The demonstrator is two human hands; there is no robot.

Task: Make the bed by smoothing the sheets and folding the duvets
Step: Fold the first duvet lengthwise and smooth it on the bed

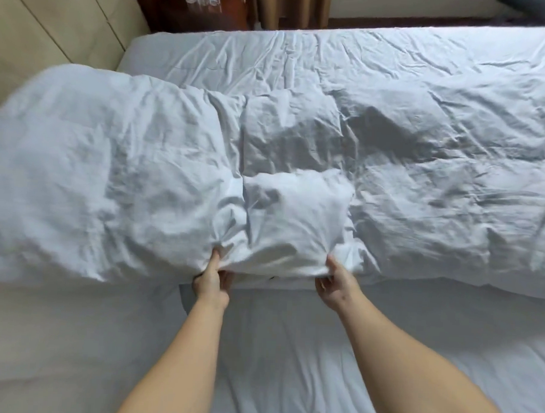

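Note:
A white, crumpled duvet lies across the bed, puffed up and lifted along its near edge. My left hand grips that near edge with the thumb on top and the fingers tucked under the fabric. A little to the right, my right hand holds the same edge in the same way. The white fitted sheet of the mattress shows below my forearms, lightly wrinkled. The duvet's left part bulges out over the bed's left side.
A cream padded headboard stands at the upper left. Beyond the bed's far edge are dark red wooden furniture and brown curtains. A second strip of white bedding runs along the far side.

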